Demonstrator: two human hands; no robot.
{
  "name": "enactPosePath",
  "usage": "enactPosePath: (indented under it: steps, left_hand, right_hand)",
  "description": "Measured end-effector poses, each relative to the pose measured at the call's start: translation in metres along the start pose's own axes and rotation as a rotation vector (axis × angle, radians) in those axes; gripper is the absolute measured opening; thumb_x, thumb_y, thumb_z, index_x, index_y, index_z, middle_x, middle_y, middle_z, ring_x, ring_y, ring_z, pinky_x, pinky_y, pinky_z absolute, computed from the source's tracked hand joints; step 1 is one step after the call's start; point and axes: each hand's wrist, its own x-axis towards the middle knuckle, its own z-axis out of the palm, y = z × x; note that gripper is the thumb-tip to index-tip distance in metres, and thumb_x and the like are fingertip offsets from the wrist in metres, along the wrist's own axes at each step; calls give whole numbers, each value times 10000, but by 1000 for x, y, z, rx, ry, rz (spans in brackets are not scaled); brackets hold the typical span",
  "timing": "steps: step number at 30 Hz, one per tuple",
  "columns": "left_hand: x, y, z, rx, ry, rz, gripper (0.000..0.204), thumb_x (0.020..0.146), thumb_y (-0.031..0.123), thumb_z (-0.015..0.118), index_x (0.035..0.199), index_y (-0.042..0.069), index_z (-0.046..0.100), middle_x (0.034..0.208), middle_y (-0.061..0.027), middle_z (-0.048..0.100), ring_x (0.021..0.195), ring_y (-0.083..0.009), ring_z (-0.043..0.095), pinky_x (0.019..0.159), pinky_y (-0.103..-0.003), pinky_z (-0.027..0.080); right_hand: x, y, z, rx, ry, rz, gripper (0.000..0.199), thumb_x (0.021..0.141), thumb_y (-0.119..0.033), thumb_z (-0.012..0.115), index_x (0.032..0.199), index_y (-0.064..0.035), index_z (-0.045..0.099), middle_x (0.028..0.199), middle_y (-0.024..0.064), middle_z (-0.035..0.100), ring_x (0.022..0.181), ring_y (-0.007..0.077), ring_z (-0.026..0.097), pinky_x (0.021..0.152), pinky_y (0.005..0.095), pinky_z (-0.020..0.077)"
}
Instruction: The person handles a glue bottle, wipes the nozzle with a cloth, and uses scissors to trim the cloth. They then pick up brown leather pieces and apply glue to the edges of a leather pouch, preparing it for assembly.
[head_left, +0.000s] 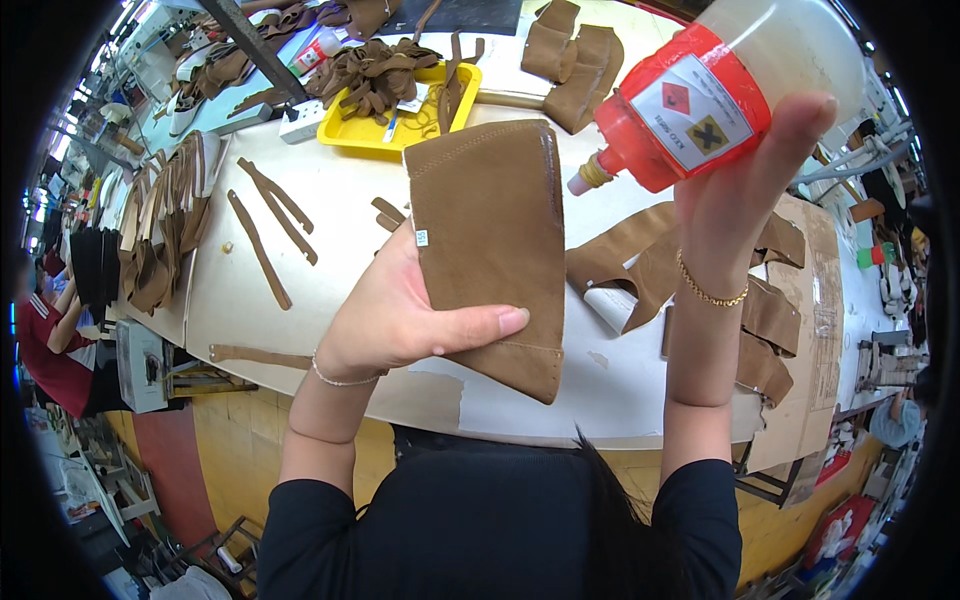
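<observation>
My left hand [400, 310] grips a stitched brown leather piece [490, 240] from its left side, the thumb laid across its front and the other fingers hidden behind. A small pale label sticks to the piece's left edge, and a shiny strip runs down its upper right edge. In my right hand [740, 190] is a squeeze bottle [690, 110], tilted with its narrow nozzle pointing down and left. The bottle is translucent with red liquid and a white hazard label. Its nozzle, wound with a yellowish band, is apart from the leather's right edge.
A yellow tray [390, 140] with brown strips stands behind the leather piece. Loose strips [270, 215] and a stack of leather pieces [170, 220] lie to the left. More cut pieces [630, 260] lie right, near cardboard [805, 370]. A person in red [55, 350] is at far left.
</observation>
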Motion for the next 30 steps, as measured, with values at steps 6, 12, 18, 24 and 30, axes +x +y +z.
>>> enactPosePath:
  steps: [6, 12, 18, 24, 30]
  left_hand:
    - [-5, -1, 4, -54, 4, 6, 707, 747, 5, 772, 1342, -10, 391, 1224, -86, 569, 1131, -159, 560, 971, -320, 455]
    - [-6, -4, 2, -48, 3, 7, 707, 748, 8, 772, 1342, -7, 388, 1231, -89, 564, 1138, -161, 558, 967, -322, 457]
    - [-3, -7, 0, -65, 23, 35, 683, 750, 18, 772, 1320, -17, 398, 1211, -96, 572, 1112, -163, 569, 953, -317, 464]
    - [-1, -10, -5, -25, 6, 14, 652, 749, 24, 770, 1295, -22, 415, 1177, -96, 590, 1076, -163, 587, 924, -311, 480]
    - [2, -10, 2, -64, 58, 61, 638, 742, 30, 775, 1278, -22, 434, 1160, -94, 601, 1063, -158, 589, 914, -309, 481]
  right_hand:
    - [1, 2, 3, -80, -45, -78, 1011, 736, -883, 357, 1160, 23, 506, 932, 147, 646, 739, 227, 662, 597, 310, 563]
    - [-9, 6, 7, -159, -77, -136, 1034, 726, -889, 357, 1198, 23, 481, 972, 154, 640, 780, 230, 661, 632, 314, 566]
    - [-26, 5, 8, -231, -114, -171, 1059, 716, -894, 356, 1235, 23, 456, 1011, 161, 635, 822, 233, 661, 667, 319, 569]
    - [-42, 3, 6, -282, -134, -184, 1086, 706, -900, 356, 1273, 23, 430, 1051, 167, 630, 863, 235, 660, 702, 323, 571]
    - [-51, 1, 2, -323, -140, -183, 1115, 696, -906, 355, 1311, 23, 405, 1090, 174, 625, 904, 238, 660, 737, 328, 574]
